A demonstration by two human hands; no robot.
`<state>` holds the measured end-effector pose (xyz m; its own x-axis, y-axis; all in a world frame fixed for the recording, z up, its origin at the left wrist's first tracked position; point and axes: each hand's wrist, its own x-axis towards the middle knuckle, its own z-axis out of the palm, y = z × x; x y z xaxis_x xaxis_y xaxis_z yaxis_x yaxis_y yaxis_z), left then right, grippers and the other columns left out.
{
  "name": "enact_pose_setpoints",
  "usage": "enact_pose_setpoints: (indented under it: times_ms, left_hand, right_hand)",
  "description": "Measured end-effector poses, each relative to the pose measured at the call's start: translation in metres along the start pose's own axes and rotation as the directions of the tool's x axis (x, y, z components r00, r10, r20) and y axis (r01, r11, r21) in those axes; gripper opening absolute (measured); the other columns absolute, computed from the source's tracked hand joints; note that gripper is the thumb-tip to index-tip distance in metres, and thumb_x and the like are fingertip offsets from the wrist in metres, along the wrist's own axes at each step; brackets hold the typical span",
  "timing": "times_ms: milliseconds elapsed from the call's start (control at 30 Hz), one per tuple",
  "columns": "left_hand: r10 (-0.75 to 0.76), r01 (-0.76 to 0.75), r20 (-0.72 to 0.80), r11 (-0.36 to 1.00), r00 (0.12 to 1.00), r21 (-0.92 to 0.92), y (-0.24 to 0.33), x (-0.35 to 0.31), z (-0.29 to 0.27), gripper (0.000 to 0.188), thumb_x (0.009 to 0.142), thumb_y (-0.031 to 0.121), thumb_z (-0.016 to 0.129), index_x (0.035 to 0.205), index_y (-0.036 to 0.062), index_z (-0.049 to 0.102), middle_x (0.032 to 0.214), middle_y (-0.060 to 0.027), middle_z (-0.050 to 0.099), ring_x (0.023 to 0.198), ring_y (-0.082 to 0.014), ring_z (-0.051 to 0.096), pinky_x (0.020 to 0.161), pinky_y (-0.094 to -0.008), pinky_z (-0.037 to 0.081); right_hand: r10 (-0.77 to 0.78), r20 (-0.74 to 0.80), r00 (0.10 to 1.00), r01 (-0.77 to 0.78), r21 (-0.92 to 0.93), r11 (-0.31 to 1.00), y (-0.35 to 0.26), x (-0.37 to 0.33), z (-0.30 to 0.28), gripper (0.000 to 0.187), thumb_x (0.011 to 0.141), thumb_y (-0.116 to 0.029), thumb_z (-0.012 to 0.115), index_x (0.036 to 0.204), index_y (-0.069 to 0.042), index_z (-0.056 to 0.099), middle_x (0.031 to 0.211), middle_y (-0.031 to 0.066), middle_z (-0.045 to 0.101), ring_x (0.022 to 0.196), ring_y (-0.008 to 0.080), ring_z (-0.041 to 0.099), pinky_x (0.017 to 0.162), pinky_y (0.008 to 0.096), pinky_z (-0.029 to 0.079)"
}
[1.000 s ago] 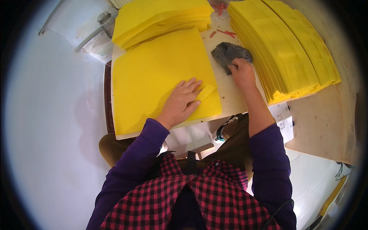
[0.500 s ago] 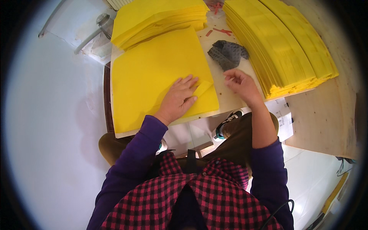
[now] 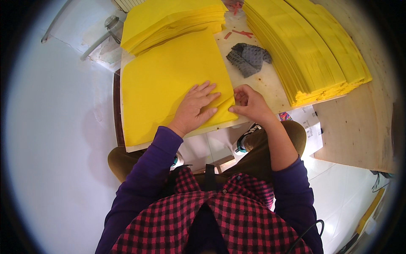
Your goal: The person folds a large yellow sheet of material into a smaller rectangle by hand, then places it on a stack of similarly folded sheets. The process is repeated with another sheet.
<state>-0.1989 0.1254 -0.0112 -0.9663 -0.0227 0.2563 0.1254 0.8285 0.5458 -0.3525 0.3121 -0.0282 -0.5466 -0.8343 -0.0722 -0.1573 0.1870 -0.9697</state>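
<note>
Sheet partly hidden under left hand; right fingers at edge, grip unclear.

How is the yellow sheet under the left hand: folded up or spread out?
Mostly spread out: the yellow sheet lies broad and flat under the left hand, but looks creased near the right hand.
</note>
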Motion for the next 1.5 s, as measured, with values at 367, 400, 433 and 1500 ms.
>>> enact_pose_setpoints:
  times_ms: [367,400,433,1500]
  left_hand:
    - [0.023,-0.023,0.037,1.0,0.999,0.018,0.004,0.0,-0.006,0.068,0.076,0.043,0.068,0.132,0.0081,0.054,0.144,-0.0169,0.043,0.138,-0.0359,0.033,0.114,-0.0482,0.021]
    - [0.026,-0.027,0.032,0.999,0.999,0.024,0.004,0.0,-0.005,0.068,0.075,0.042,0.069,0.132,0.0082,0.054,0.144,-0.0174,0.044,0.137,-0.0359,0.034,0.114,-0.0486,0.022]
    - [0.03,-0.031,0.027,0.999,0.999,0.03,0.004,0.0,-0.005,0.068,0.074,0.042,0.069,0.132,0.0084,0.054,0.143,-0.0179,0.044,0.137,-0.036,0.034,0.113,-0.0491,0.023]
    - [0.043,-0.041,0.029,0.998,0.999,-0.057,-0.002,-0.001,-0.006,0.075,0.085,0.062,0.051,0.136,0.0074,0.051,0.143,-0.0173,0.045,0.138,-0.0373,0.033,0.114,-0.0476,0.02]
  right_hand:
    - [-0.064,-0.107,0.992,0.053,-0.1,0.994,0.0,0.008,0.007,0.059,0.067,-0.022,0.085,0.113,-0.002,0.054,0.09,0.0079,0.059,0.073,0.0161,0.055,0.069,0.0294,0.049]
    - [-0.055,-0.112,0.992,0.046,-0.086,0.995,0.0,0.008,0.007,0.059,0.067,-0.022,0.085,0.113,-0.002,0.054,0.09,0.0081,0.059,0.073,0.0161,0.055,0.069,0.0294,0.049]
    - [-0.075,-0.123,0.99,0.062,-0.101,0.993,0.0,0.009,0.008,0.059,0.067,-0.023,0.085,0.113,-0.002,0.054,0.09,0.0081,0.059,0.073,0.0159,0.055,0.069,0.0292,0.049]
    - [-0.494,-0.117,0.862,0.418,-0.389,0.821,-0.009,0.005,0.005,0.029,0.069,0.0,0.072,0.094,-0.014,0.07,0.117,0.0098,0.058,0.112,0.0312,0.051,0.095,0.0388,0.043]
